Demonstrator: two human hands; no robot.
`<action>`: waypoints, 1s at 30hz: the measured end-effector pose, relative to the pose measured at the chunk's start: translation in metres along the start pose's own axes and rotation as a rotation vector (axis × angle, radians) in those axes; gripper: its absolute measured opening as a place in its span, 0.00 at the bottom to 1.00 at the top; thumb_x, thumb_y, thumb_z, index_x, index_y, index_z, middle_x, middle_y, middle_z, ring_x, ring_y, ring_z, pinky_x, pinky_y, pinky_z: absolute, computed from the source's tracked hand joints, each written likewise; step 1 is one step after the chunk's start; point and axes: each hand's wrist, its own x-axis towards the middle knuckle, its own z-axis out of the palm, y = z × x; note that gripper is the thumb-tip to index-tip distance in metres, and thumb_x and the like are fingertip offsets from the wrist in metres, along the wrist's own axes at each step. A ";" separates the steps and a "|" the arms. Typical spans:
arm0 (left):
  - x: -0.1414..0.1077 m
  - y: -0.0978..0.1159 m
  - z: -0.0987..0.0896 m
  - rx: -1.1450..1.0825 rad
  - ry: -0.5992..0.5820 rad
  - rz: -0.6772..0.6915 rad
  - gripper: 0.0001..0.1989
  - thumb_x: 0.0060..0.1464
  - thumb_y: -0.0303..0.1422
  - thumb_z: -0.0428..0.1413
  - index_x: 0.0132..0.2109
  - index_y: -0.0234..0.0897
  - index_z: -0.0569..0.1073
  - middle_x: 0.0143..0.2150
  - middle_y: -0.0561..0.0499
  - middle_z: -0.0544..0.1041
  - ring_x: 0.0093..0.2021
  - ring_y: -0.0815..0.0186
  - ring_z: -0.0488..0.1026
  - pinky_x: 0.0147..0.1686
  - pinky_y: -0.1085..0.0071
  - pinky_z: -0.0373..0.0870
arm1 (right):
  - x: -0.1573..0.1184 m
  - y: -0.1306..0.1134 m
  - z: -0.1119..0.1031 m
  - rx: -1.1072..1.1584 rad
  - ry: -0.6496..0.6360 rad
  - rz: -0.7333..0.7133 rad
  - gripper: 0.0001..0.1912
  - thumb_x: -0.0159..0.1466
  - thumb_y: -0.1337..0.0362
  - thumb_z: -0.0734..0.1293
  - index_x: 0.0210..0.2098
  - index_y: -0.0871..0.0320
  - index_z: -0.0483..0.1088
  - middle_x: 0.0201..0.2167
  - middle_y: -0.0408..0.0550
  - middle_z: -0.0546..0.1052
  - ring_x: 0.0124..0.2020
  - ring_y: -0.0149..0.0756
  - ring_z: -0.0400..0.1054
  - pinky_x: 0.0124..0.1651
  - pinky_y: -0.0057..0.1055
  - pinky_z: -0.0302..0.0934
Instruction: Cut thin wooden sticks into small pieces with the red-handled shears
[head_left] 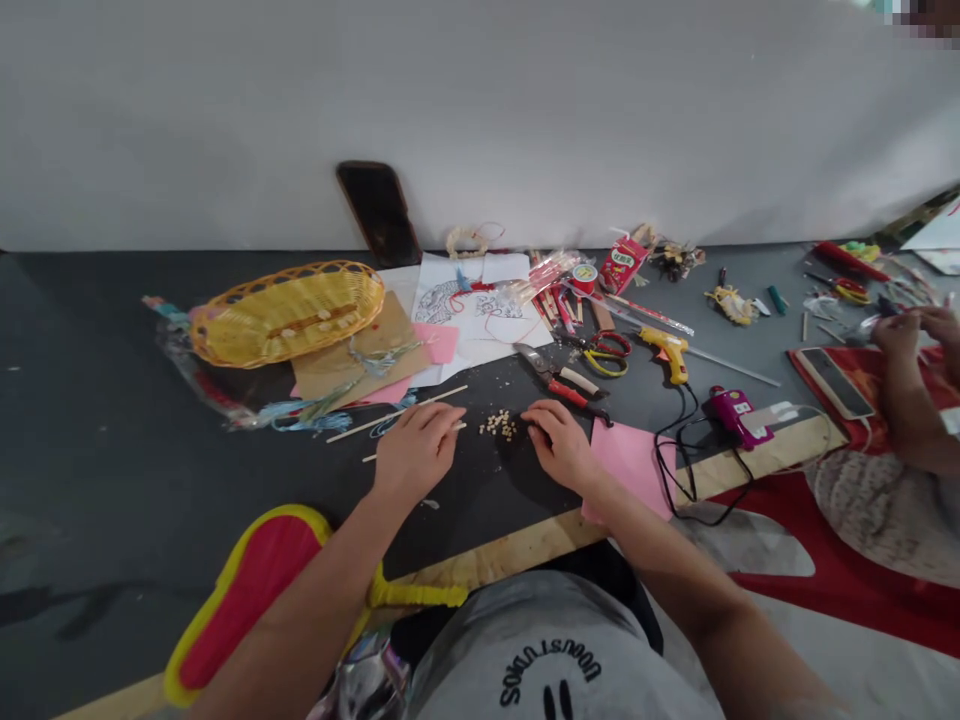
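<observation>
A small pile of tiny pale bead-like pieces [500, 425] lies on the dark table between my hands. Left of the pile, my left hand [418, 445] is closed in a pinch, with a short pale piece [460, 426] showing at its fingertips. My right hand [561, 445] is just right of the pile, its fingers curled together; whatever they hold, if anything, is hidden. Thin wooden sticks [397, 413] lie beside my left hand. Red-handled pruning shears [562, 386] rest just beyond my right hand, and pink paper [634, 465] is partly under my right forearm.
Behind are a yellow basket [292, 318], a printed drawing [476, 310], scissors [606, 355], a yellow glue gun [664, 350] and a phone [380, 215] against the wall. A black cord [679, 480] loops at the right. Another person's hands [911, 330] work at far right.
</observation>
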 end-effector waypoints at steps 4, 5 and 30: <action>0.000 -0.001 0.000 0.002 -0.019 -0.013 0.15 0.66 0.38 0.50 0.48 0.39 0.79 0.46 0.45 0.83 0.47 0.57 0.78 0.49 0.62 0.74 | -0.001 0.001 0.001 0.009 -0.025 0.012 0.14 0.67 0.69 0.60 0.49 0.54 0.72 0.48 0.55 0.74 0.52 0.42 0.71 0.57 0.43 0.69; 0.001 -0.001 0.000 0.006 -0.034 -0.022 0.17 0.66 0.41 0.50 0.49 0.39 0.79 0.47 0.44 0.82 0.48 0.56 0.78 0.49 0.61 0.74 | -0.002 0.001 0.001 0.021 -0.023 0.014 0.15 0.67 0.69 0.59 0.49 0.54 0.72 0.48 0.55 0.74 0.52 0.42 0.71 0.57 0.43 0.69; 0.005 -0.013 0.014 0.076 0.106 0.088 0.16 0.67 0.38 0.48 0.47 0.42 0.80 0.44 0.44 0.81 0.43 0.57 0.77 0.45 0.61 0.76 | 0.091 0.081 -0.106 -0.695 -0.311 0.205 0.18 0.62 0.74 0.65 0.53 0.65 0.71 0.49 0.63 0.78 0.50 0.47 0.75 0.54 0.38 0.64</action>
